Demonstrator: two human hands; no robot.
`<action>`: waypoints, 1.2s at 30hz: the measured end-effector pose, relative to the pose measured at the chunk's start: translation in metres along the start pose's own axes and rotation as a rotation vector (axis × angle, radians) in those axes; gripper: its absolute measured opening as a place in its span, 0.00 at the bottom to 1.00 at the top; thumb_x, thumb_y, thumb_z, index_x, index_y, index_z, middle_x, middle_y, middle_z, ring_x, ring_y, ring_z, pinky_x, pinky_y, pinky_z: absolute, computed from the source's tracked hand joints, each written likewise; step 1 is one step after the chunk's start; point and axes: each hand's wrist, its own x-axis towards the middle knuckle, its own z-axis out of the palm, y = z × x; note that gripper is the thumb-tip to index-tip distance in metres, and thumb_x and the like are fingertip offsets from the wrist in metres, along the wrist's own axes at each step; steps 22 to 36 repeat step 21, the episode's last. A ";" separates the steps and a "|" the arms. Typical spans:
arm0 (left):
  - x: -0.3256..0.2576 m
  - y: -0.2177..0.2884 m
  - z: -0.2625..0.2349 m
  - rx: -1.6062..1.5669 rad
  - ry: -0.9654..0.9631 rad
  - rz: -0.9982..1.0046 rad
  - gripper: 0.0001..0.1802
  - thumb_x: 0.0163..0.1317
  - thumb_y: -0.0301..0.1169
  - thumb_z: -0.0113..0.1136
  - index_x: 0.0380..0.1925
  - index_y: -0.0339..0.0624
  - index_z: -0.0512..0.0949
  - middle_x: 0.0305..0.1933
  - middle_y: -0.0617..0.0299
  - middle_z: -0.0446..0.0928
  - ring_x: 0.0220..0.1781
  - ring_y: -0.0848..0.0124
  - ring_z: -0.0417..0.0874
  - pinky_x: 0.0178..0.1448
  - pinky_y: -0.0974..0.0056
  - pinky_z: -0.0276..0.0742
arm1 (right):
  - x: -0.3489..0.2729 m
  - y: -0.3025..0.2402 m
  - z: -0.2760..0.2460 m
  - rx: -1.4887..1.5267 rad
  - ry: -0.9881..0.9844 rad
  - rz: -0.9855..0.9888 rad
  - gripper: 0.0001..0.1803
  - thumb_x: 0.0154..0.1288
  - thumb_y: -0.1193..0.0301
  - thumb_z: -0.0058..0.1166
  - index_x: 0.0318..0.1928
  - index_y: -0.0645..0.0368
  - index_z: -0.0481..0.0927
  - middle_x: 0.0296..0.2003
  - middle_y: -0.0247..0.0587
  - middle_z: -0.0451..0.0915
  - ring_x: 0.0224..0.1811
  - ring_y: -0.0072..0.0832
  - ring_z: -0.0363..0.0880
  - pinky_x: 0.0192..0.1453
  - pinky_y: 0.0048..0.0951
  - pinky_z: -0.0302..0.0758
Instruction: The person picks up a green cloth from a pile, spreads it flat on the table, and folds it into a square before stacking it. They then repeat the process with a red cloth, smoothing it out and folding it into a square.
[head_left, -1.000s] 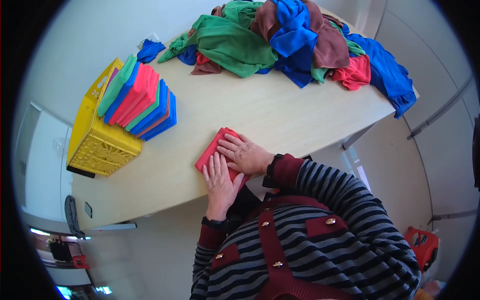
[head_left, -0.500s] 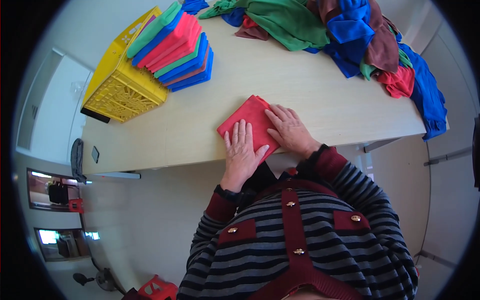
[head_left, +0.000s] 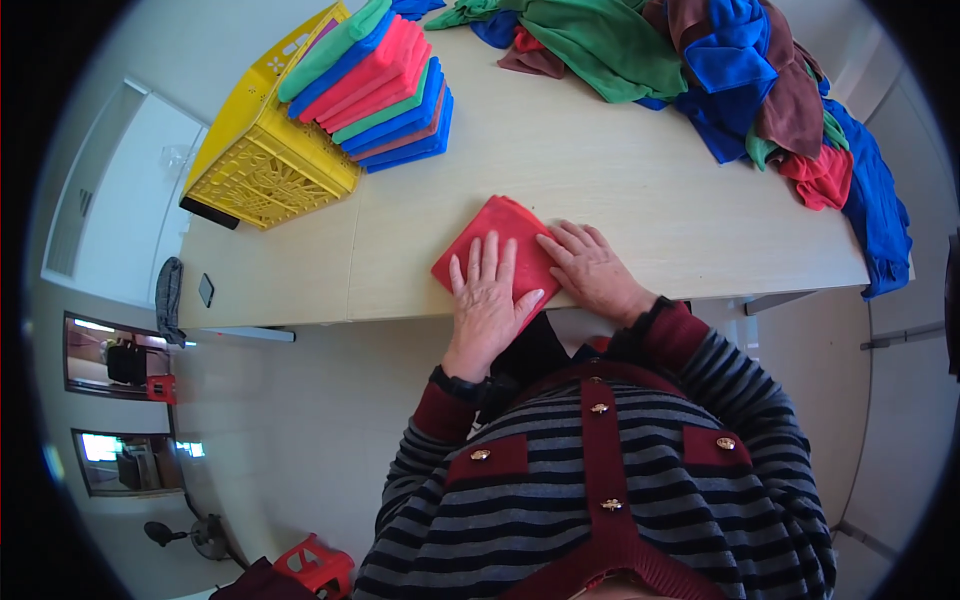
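A folded red cloth [head_left: 500, 222] lies flat near the front edge of the table, one corner pointing away from me. My left hand [head_left: 487, 300] rests palm down on it, fingers stretched and a little spread. Over its right edge lies my right hand [head_left: 596, 272], also palm down, with the fingers out flat and their tips on the cloth. Neither hand grips anything. The palms hide the cloth's near part.
A yellow plastic crate [head_left: 270, 165] stands at the back left. Beside it leans a stack of folded cloths [head_left: 385, 95] in green, blue, red and brown. Loose cloths [head_left: 610, 50] are heaped at the back right, some hanging over the edge. A phone [head_left: 206, 290] lies on the left.
The view has shifted slightly, so the table and its things sit a little further right. My right hand has moved slightly down the cloth's right edge; my left stays flat on the cloth.
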 end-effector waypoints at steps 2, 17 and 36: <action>0.002 -0.006 -0.002 0.030 0.012 0.049 0.46 0.70 0.57 0.53 0.76 0.36 0.57 0.82 0.47 0.53 0.84 0.52 0.50 0.82 0.39 0.41 | 0.017 -0.002 0.005 0.020 -0.047 -0.107 0.29 0.74 0.63 0.50 0.71 0.59 0.67 0.69 0.52 0.69 0.75 0.47 0.62 0.79 0.49 0.55; 0.071 -0.138 0.034 -0.018 -0.093 -0.413 0.47 0.72 0.64 0.42 0.79 0.42 0.52 0.84 0.51 0.48 0.85 0.53 0.44 0.82 0.35 0.39 | -0.013 0.020 -0.019 -0.007 -0.085 0.084 0.32 0.73 0.61 0.52 0.73 0.58 0.65 0.72 0.52 0.65 0.79 0.48 0.56 0.83 0.49 0.49; 0.112 -0.185 0.045 -0.051 -0.056 -0.575 0.51 0.69 0.68 0.42 0.79 0.43 0.51 0.84 0.52 0.47 0.85 0.50 0.43 0.80 0.29 0.36 | -0.040 0.033 -0.031 -0.096 -0.082 0.181 0.33 0.72 0.60 0.53 0.73 0.58 0.64 0.74 0.51 0.63 0.80 0.45 0.53 0.83 0.52 0.47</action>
